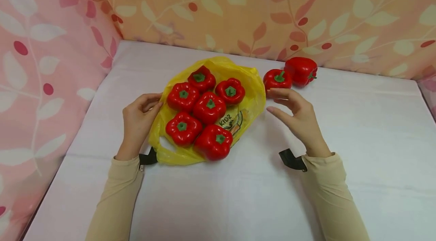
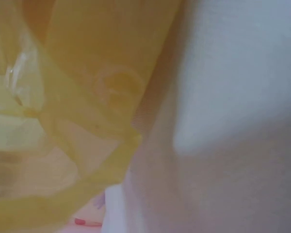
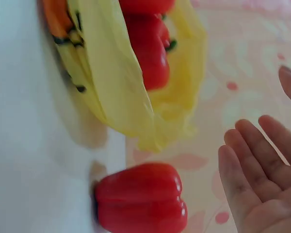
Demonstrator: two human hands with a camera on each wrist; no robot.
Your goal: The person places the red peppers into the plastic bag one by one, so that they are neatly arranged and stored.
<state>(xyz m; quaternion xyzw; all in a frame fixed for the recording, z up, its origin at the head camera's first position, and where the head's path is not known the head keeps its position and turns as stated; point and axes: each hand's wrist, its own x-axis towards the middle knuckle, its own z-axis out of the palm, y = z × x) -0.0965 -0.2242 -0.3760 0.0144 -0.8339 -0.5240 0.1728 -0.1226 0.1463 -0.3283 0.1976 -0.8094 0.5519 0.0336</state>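
Observation:
A yellow plastic bag point(image 1: 250, 108), printed with dark letters and a drawing, stands with its mouth spread wide. Several glossy red bell peppers point(image 1: 209, 108) with green stems are grouped inside it. At the bag's left rim my left hand point(image 1: 137, 120) pinches the edge between thumb and fingers; the left wrist view has only the bag's side point(image 2: 92, 92) up close. My right hand point(image 1: 296, 116) is held to the right of the bag, fingers apart and nothing in them. Its fingertips overlap the lower edge of a loose bell pepper point(image 1: 274, 79) in the head view.
Beside that pepper, a second loose bell pepper point(image 1: 301, 70) lies on its side near the back edge. A white cloth point(image 1: 368, 127) covers the table. Patterned fabric point(image 1: 211, 10) rises behind it and along the left.

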